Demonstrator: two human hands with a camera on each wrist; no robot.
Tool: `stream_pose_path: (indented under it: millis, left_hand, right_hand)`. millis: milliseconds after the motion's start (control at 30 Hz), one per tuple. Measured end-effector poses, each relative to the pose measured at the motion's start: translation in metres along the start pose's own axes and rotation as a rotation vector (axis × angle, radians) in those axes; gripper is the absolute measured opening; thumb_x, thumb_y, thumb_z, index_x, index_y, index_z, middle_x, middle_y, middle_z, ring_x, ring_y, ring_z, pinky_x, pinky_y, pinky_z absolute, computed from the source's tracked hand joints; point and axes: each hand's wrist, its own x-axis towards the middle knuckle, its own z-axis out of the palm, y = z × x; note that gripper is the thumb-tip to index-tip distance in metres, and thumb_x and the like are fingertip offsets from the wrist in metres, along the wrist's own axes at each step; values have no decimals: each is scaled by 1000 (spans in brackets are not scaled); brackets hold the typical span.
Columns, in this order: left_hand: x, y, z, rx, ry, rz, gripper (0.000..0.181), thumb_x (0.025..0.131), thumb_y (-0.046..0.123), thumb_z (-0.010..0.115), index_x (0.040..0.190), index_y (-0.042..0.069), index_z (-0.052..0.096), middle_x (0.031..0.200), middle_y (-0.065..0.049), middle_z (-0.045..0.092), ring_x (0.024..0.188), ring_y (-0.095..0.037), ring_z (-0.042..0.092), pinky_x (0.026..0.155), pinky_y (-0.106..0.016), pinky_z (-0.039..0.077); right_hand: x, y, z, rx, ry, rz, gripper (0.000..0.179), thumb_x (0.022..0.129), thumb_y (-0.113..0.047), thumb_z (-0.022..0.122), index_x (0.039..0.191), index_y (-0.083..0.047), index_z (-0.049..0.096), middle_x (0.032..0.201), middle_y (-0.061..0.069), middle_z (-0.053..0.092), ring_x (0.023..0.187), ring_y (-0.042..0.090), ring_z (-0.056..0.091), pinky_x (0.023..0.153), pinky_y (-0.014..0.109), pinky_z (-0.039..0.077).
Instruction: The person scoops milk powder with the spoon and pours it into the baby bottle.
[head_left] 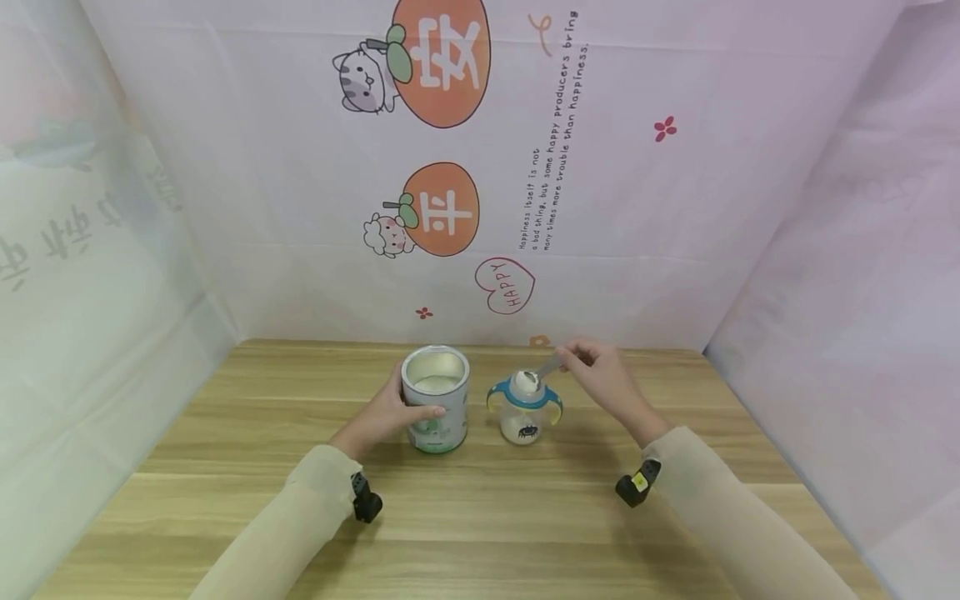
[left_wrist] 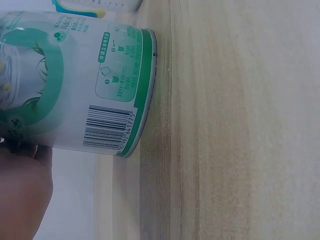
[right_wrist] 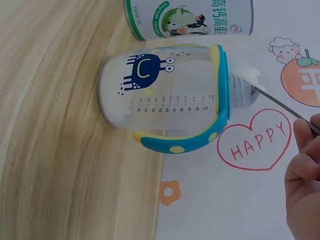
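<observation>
My left hand grips the side of an open milk powder can, white and green, upright on the table; pale powder shows inside. In the left wrist view the can's barcode side faces the camera. To its right stands a clear baby bottle with a blue collar and two blue-yellow handles. White powder fills the bottom of the bottle. My right hand pinches the handle of a metal spoon, tilted with its bowl at the bottle's mouth, where white powder is heaped.
The wood-grain table meets a white printed cloth behind the can and bottle. More pale cloth hangs at the right and left sides. Black wrist cameras are strapped at both sleeves.
</observation>
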Motion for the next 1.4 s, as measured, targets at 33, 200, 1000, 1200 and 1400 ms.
stream_pose_path:
  millis: [33,200,1000,1200,1400]
  left_hand:
    - [0,1,0,-2,-2,1,104,78,30,89,154,26,19,151,-15,40,139,-35,37,112,-63,25]
    - [-1,1,0,-23,-5,-9,104,78,30,89,154,28,19,150,-14,41,139,-34,38,113,-63,24]
    - [-3,2,1,-12,3,6,102,78,29,89,153,27,20,149,-14,41,139,-34,37,113,-62,25]
    - [-2,-1,2,-29,-1,17,102,79,28,88,154,29,20,149,-14,42,138,-34,39,112,-62,26]
    - [-1,-4,0,-42,-2,11,101,80,28,87,155,30,20,150,-13,41,138,-33,38,112,-62,26]
  right_hand:
    - [-1,-1,1,-9,5,-12,30,102,-35,61,99,-7,73,87,5,70,80,21,62,67,31,50]
    - [-4,-4,5,-51,34,-109,22,101,-27,64,95,-9,73,79,0,67,66,19,55,53,26,43]
    - [-17,2,16,-331,106,-869,7,93,-10,70,92,-3,68,80,1,62,65,9,56,54,15,47]
    - [-19,1,17,-397,123,-1012,22,103,-19,59,92,-3,69,79,1,59,66,10,53,55,18,48]
    - [-21,-4,15,-431,140,-1122,20,103,-14,57,95,-2,70,80,3,62,67,13,57,58,21,52]
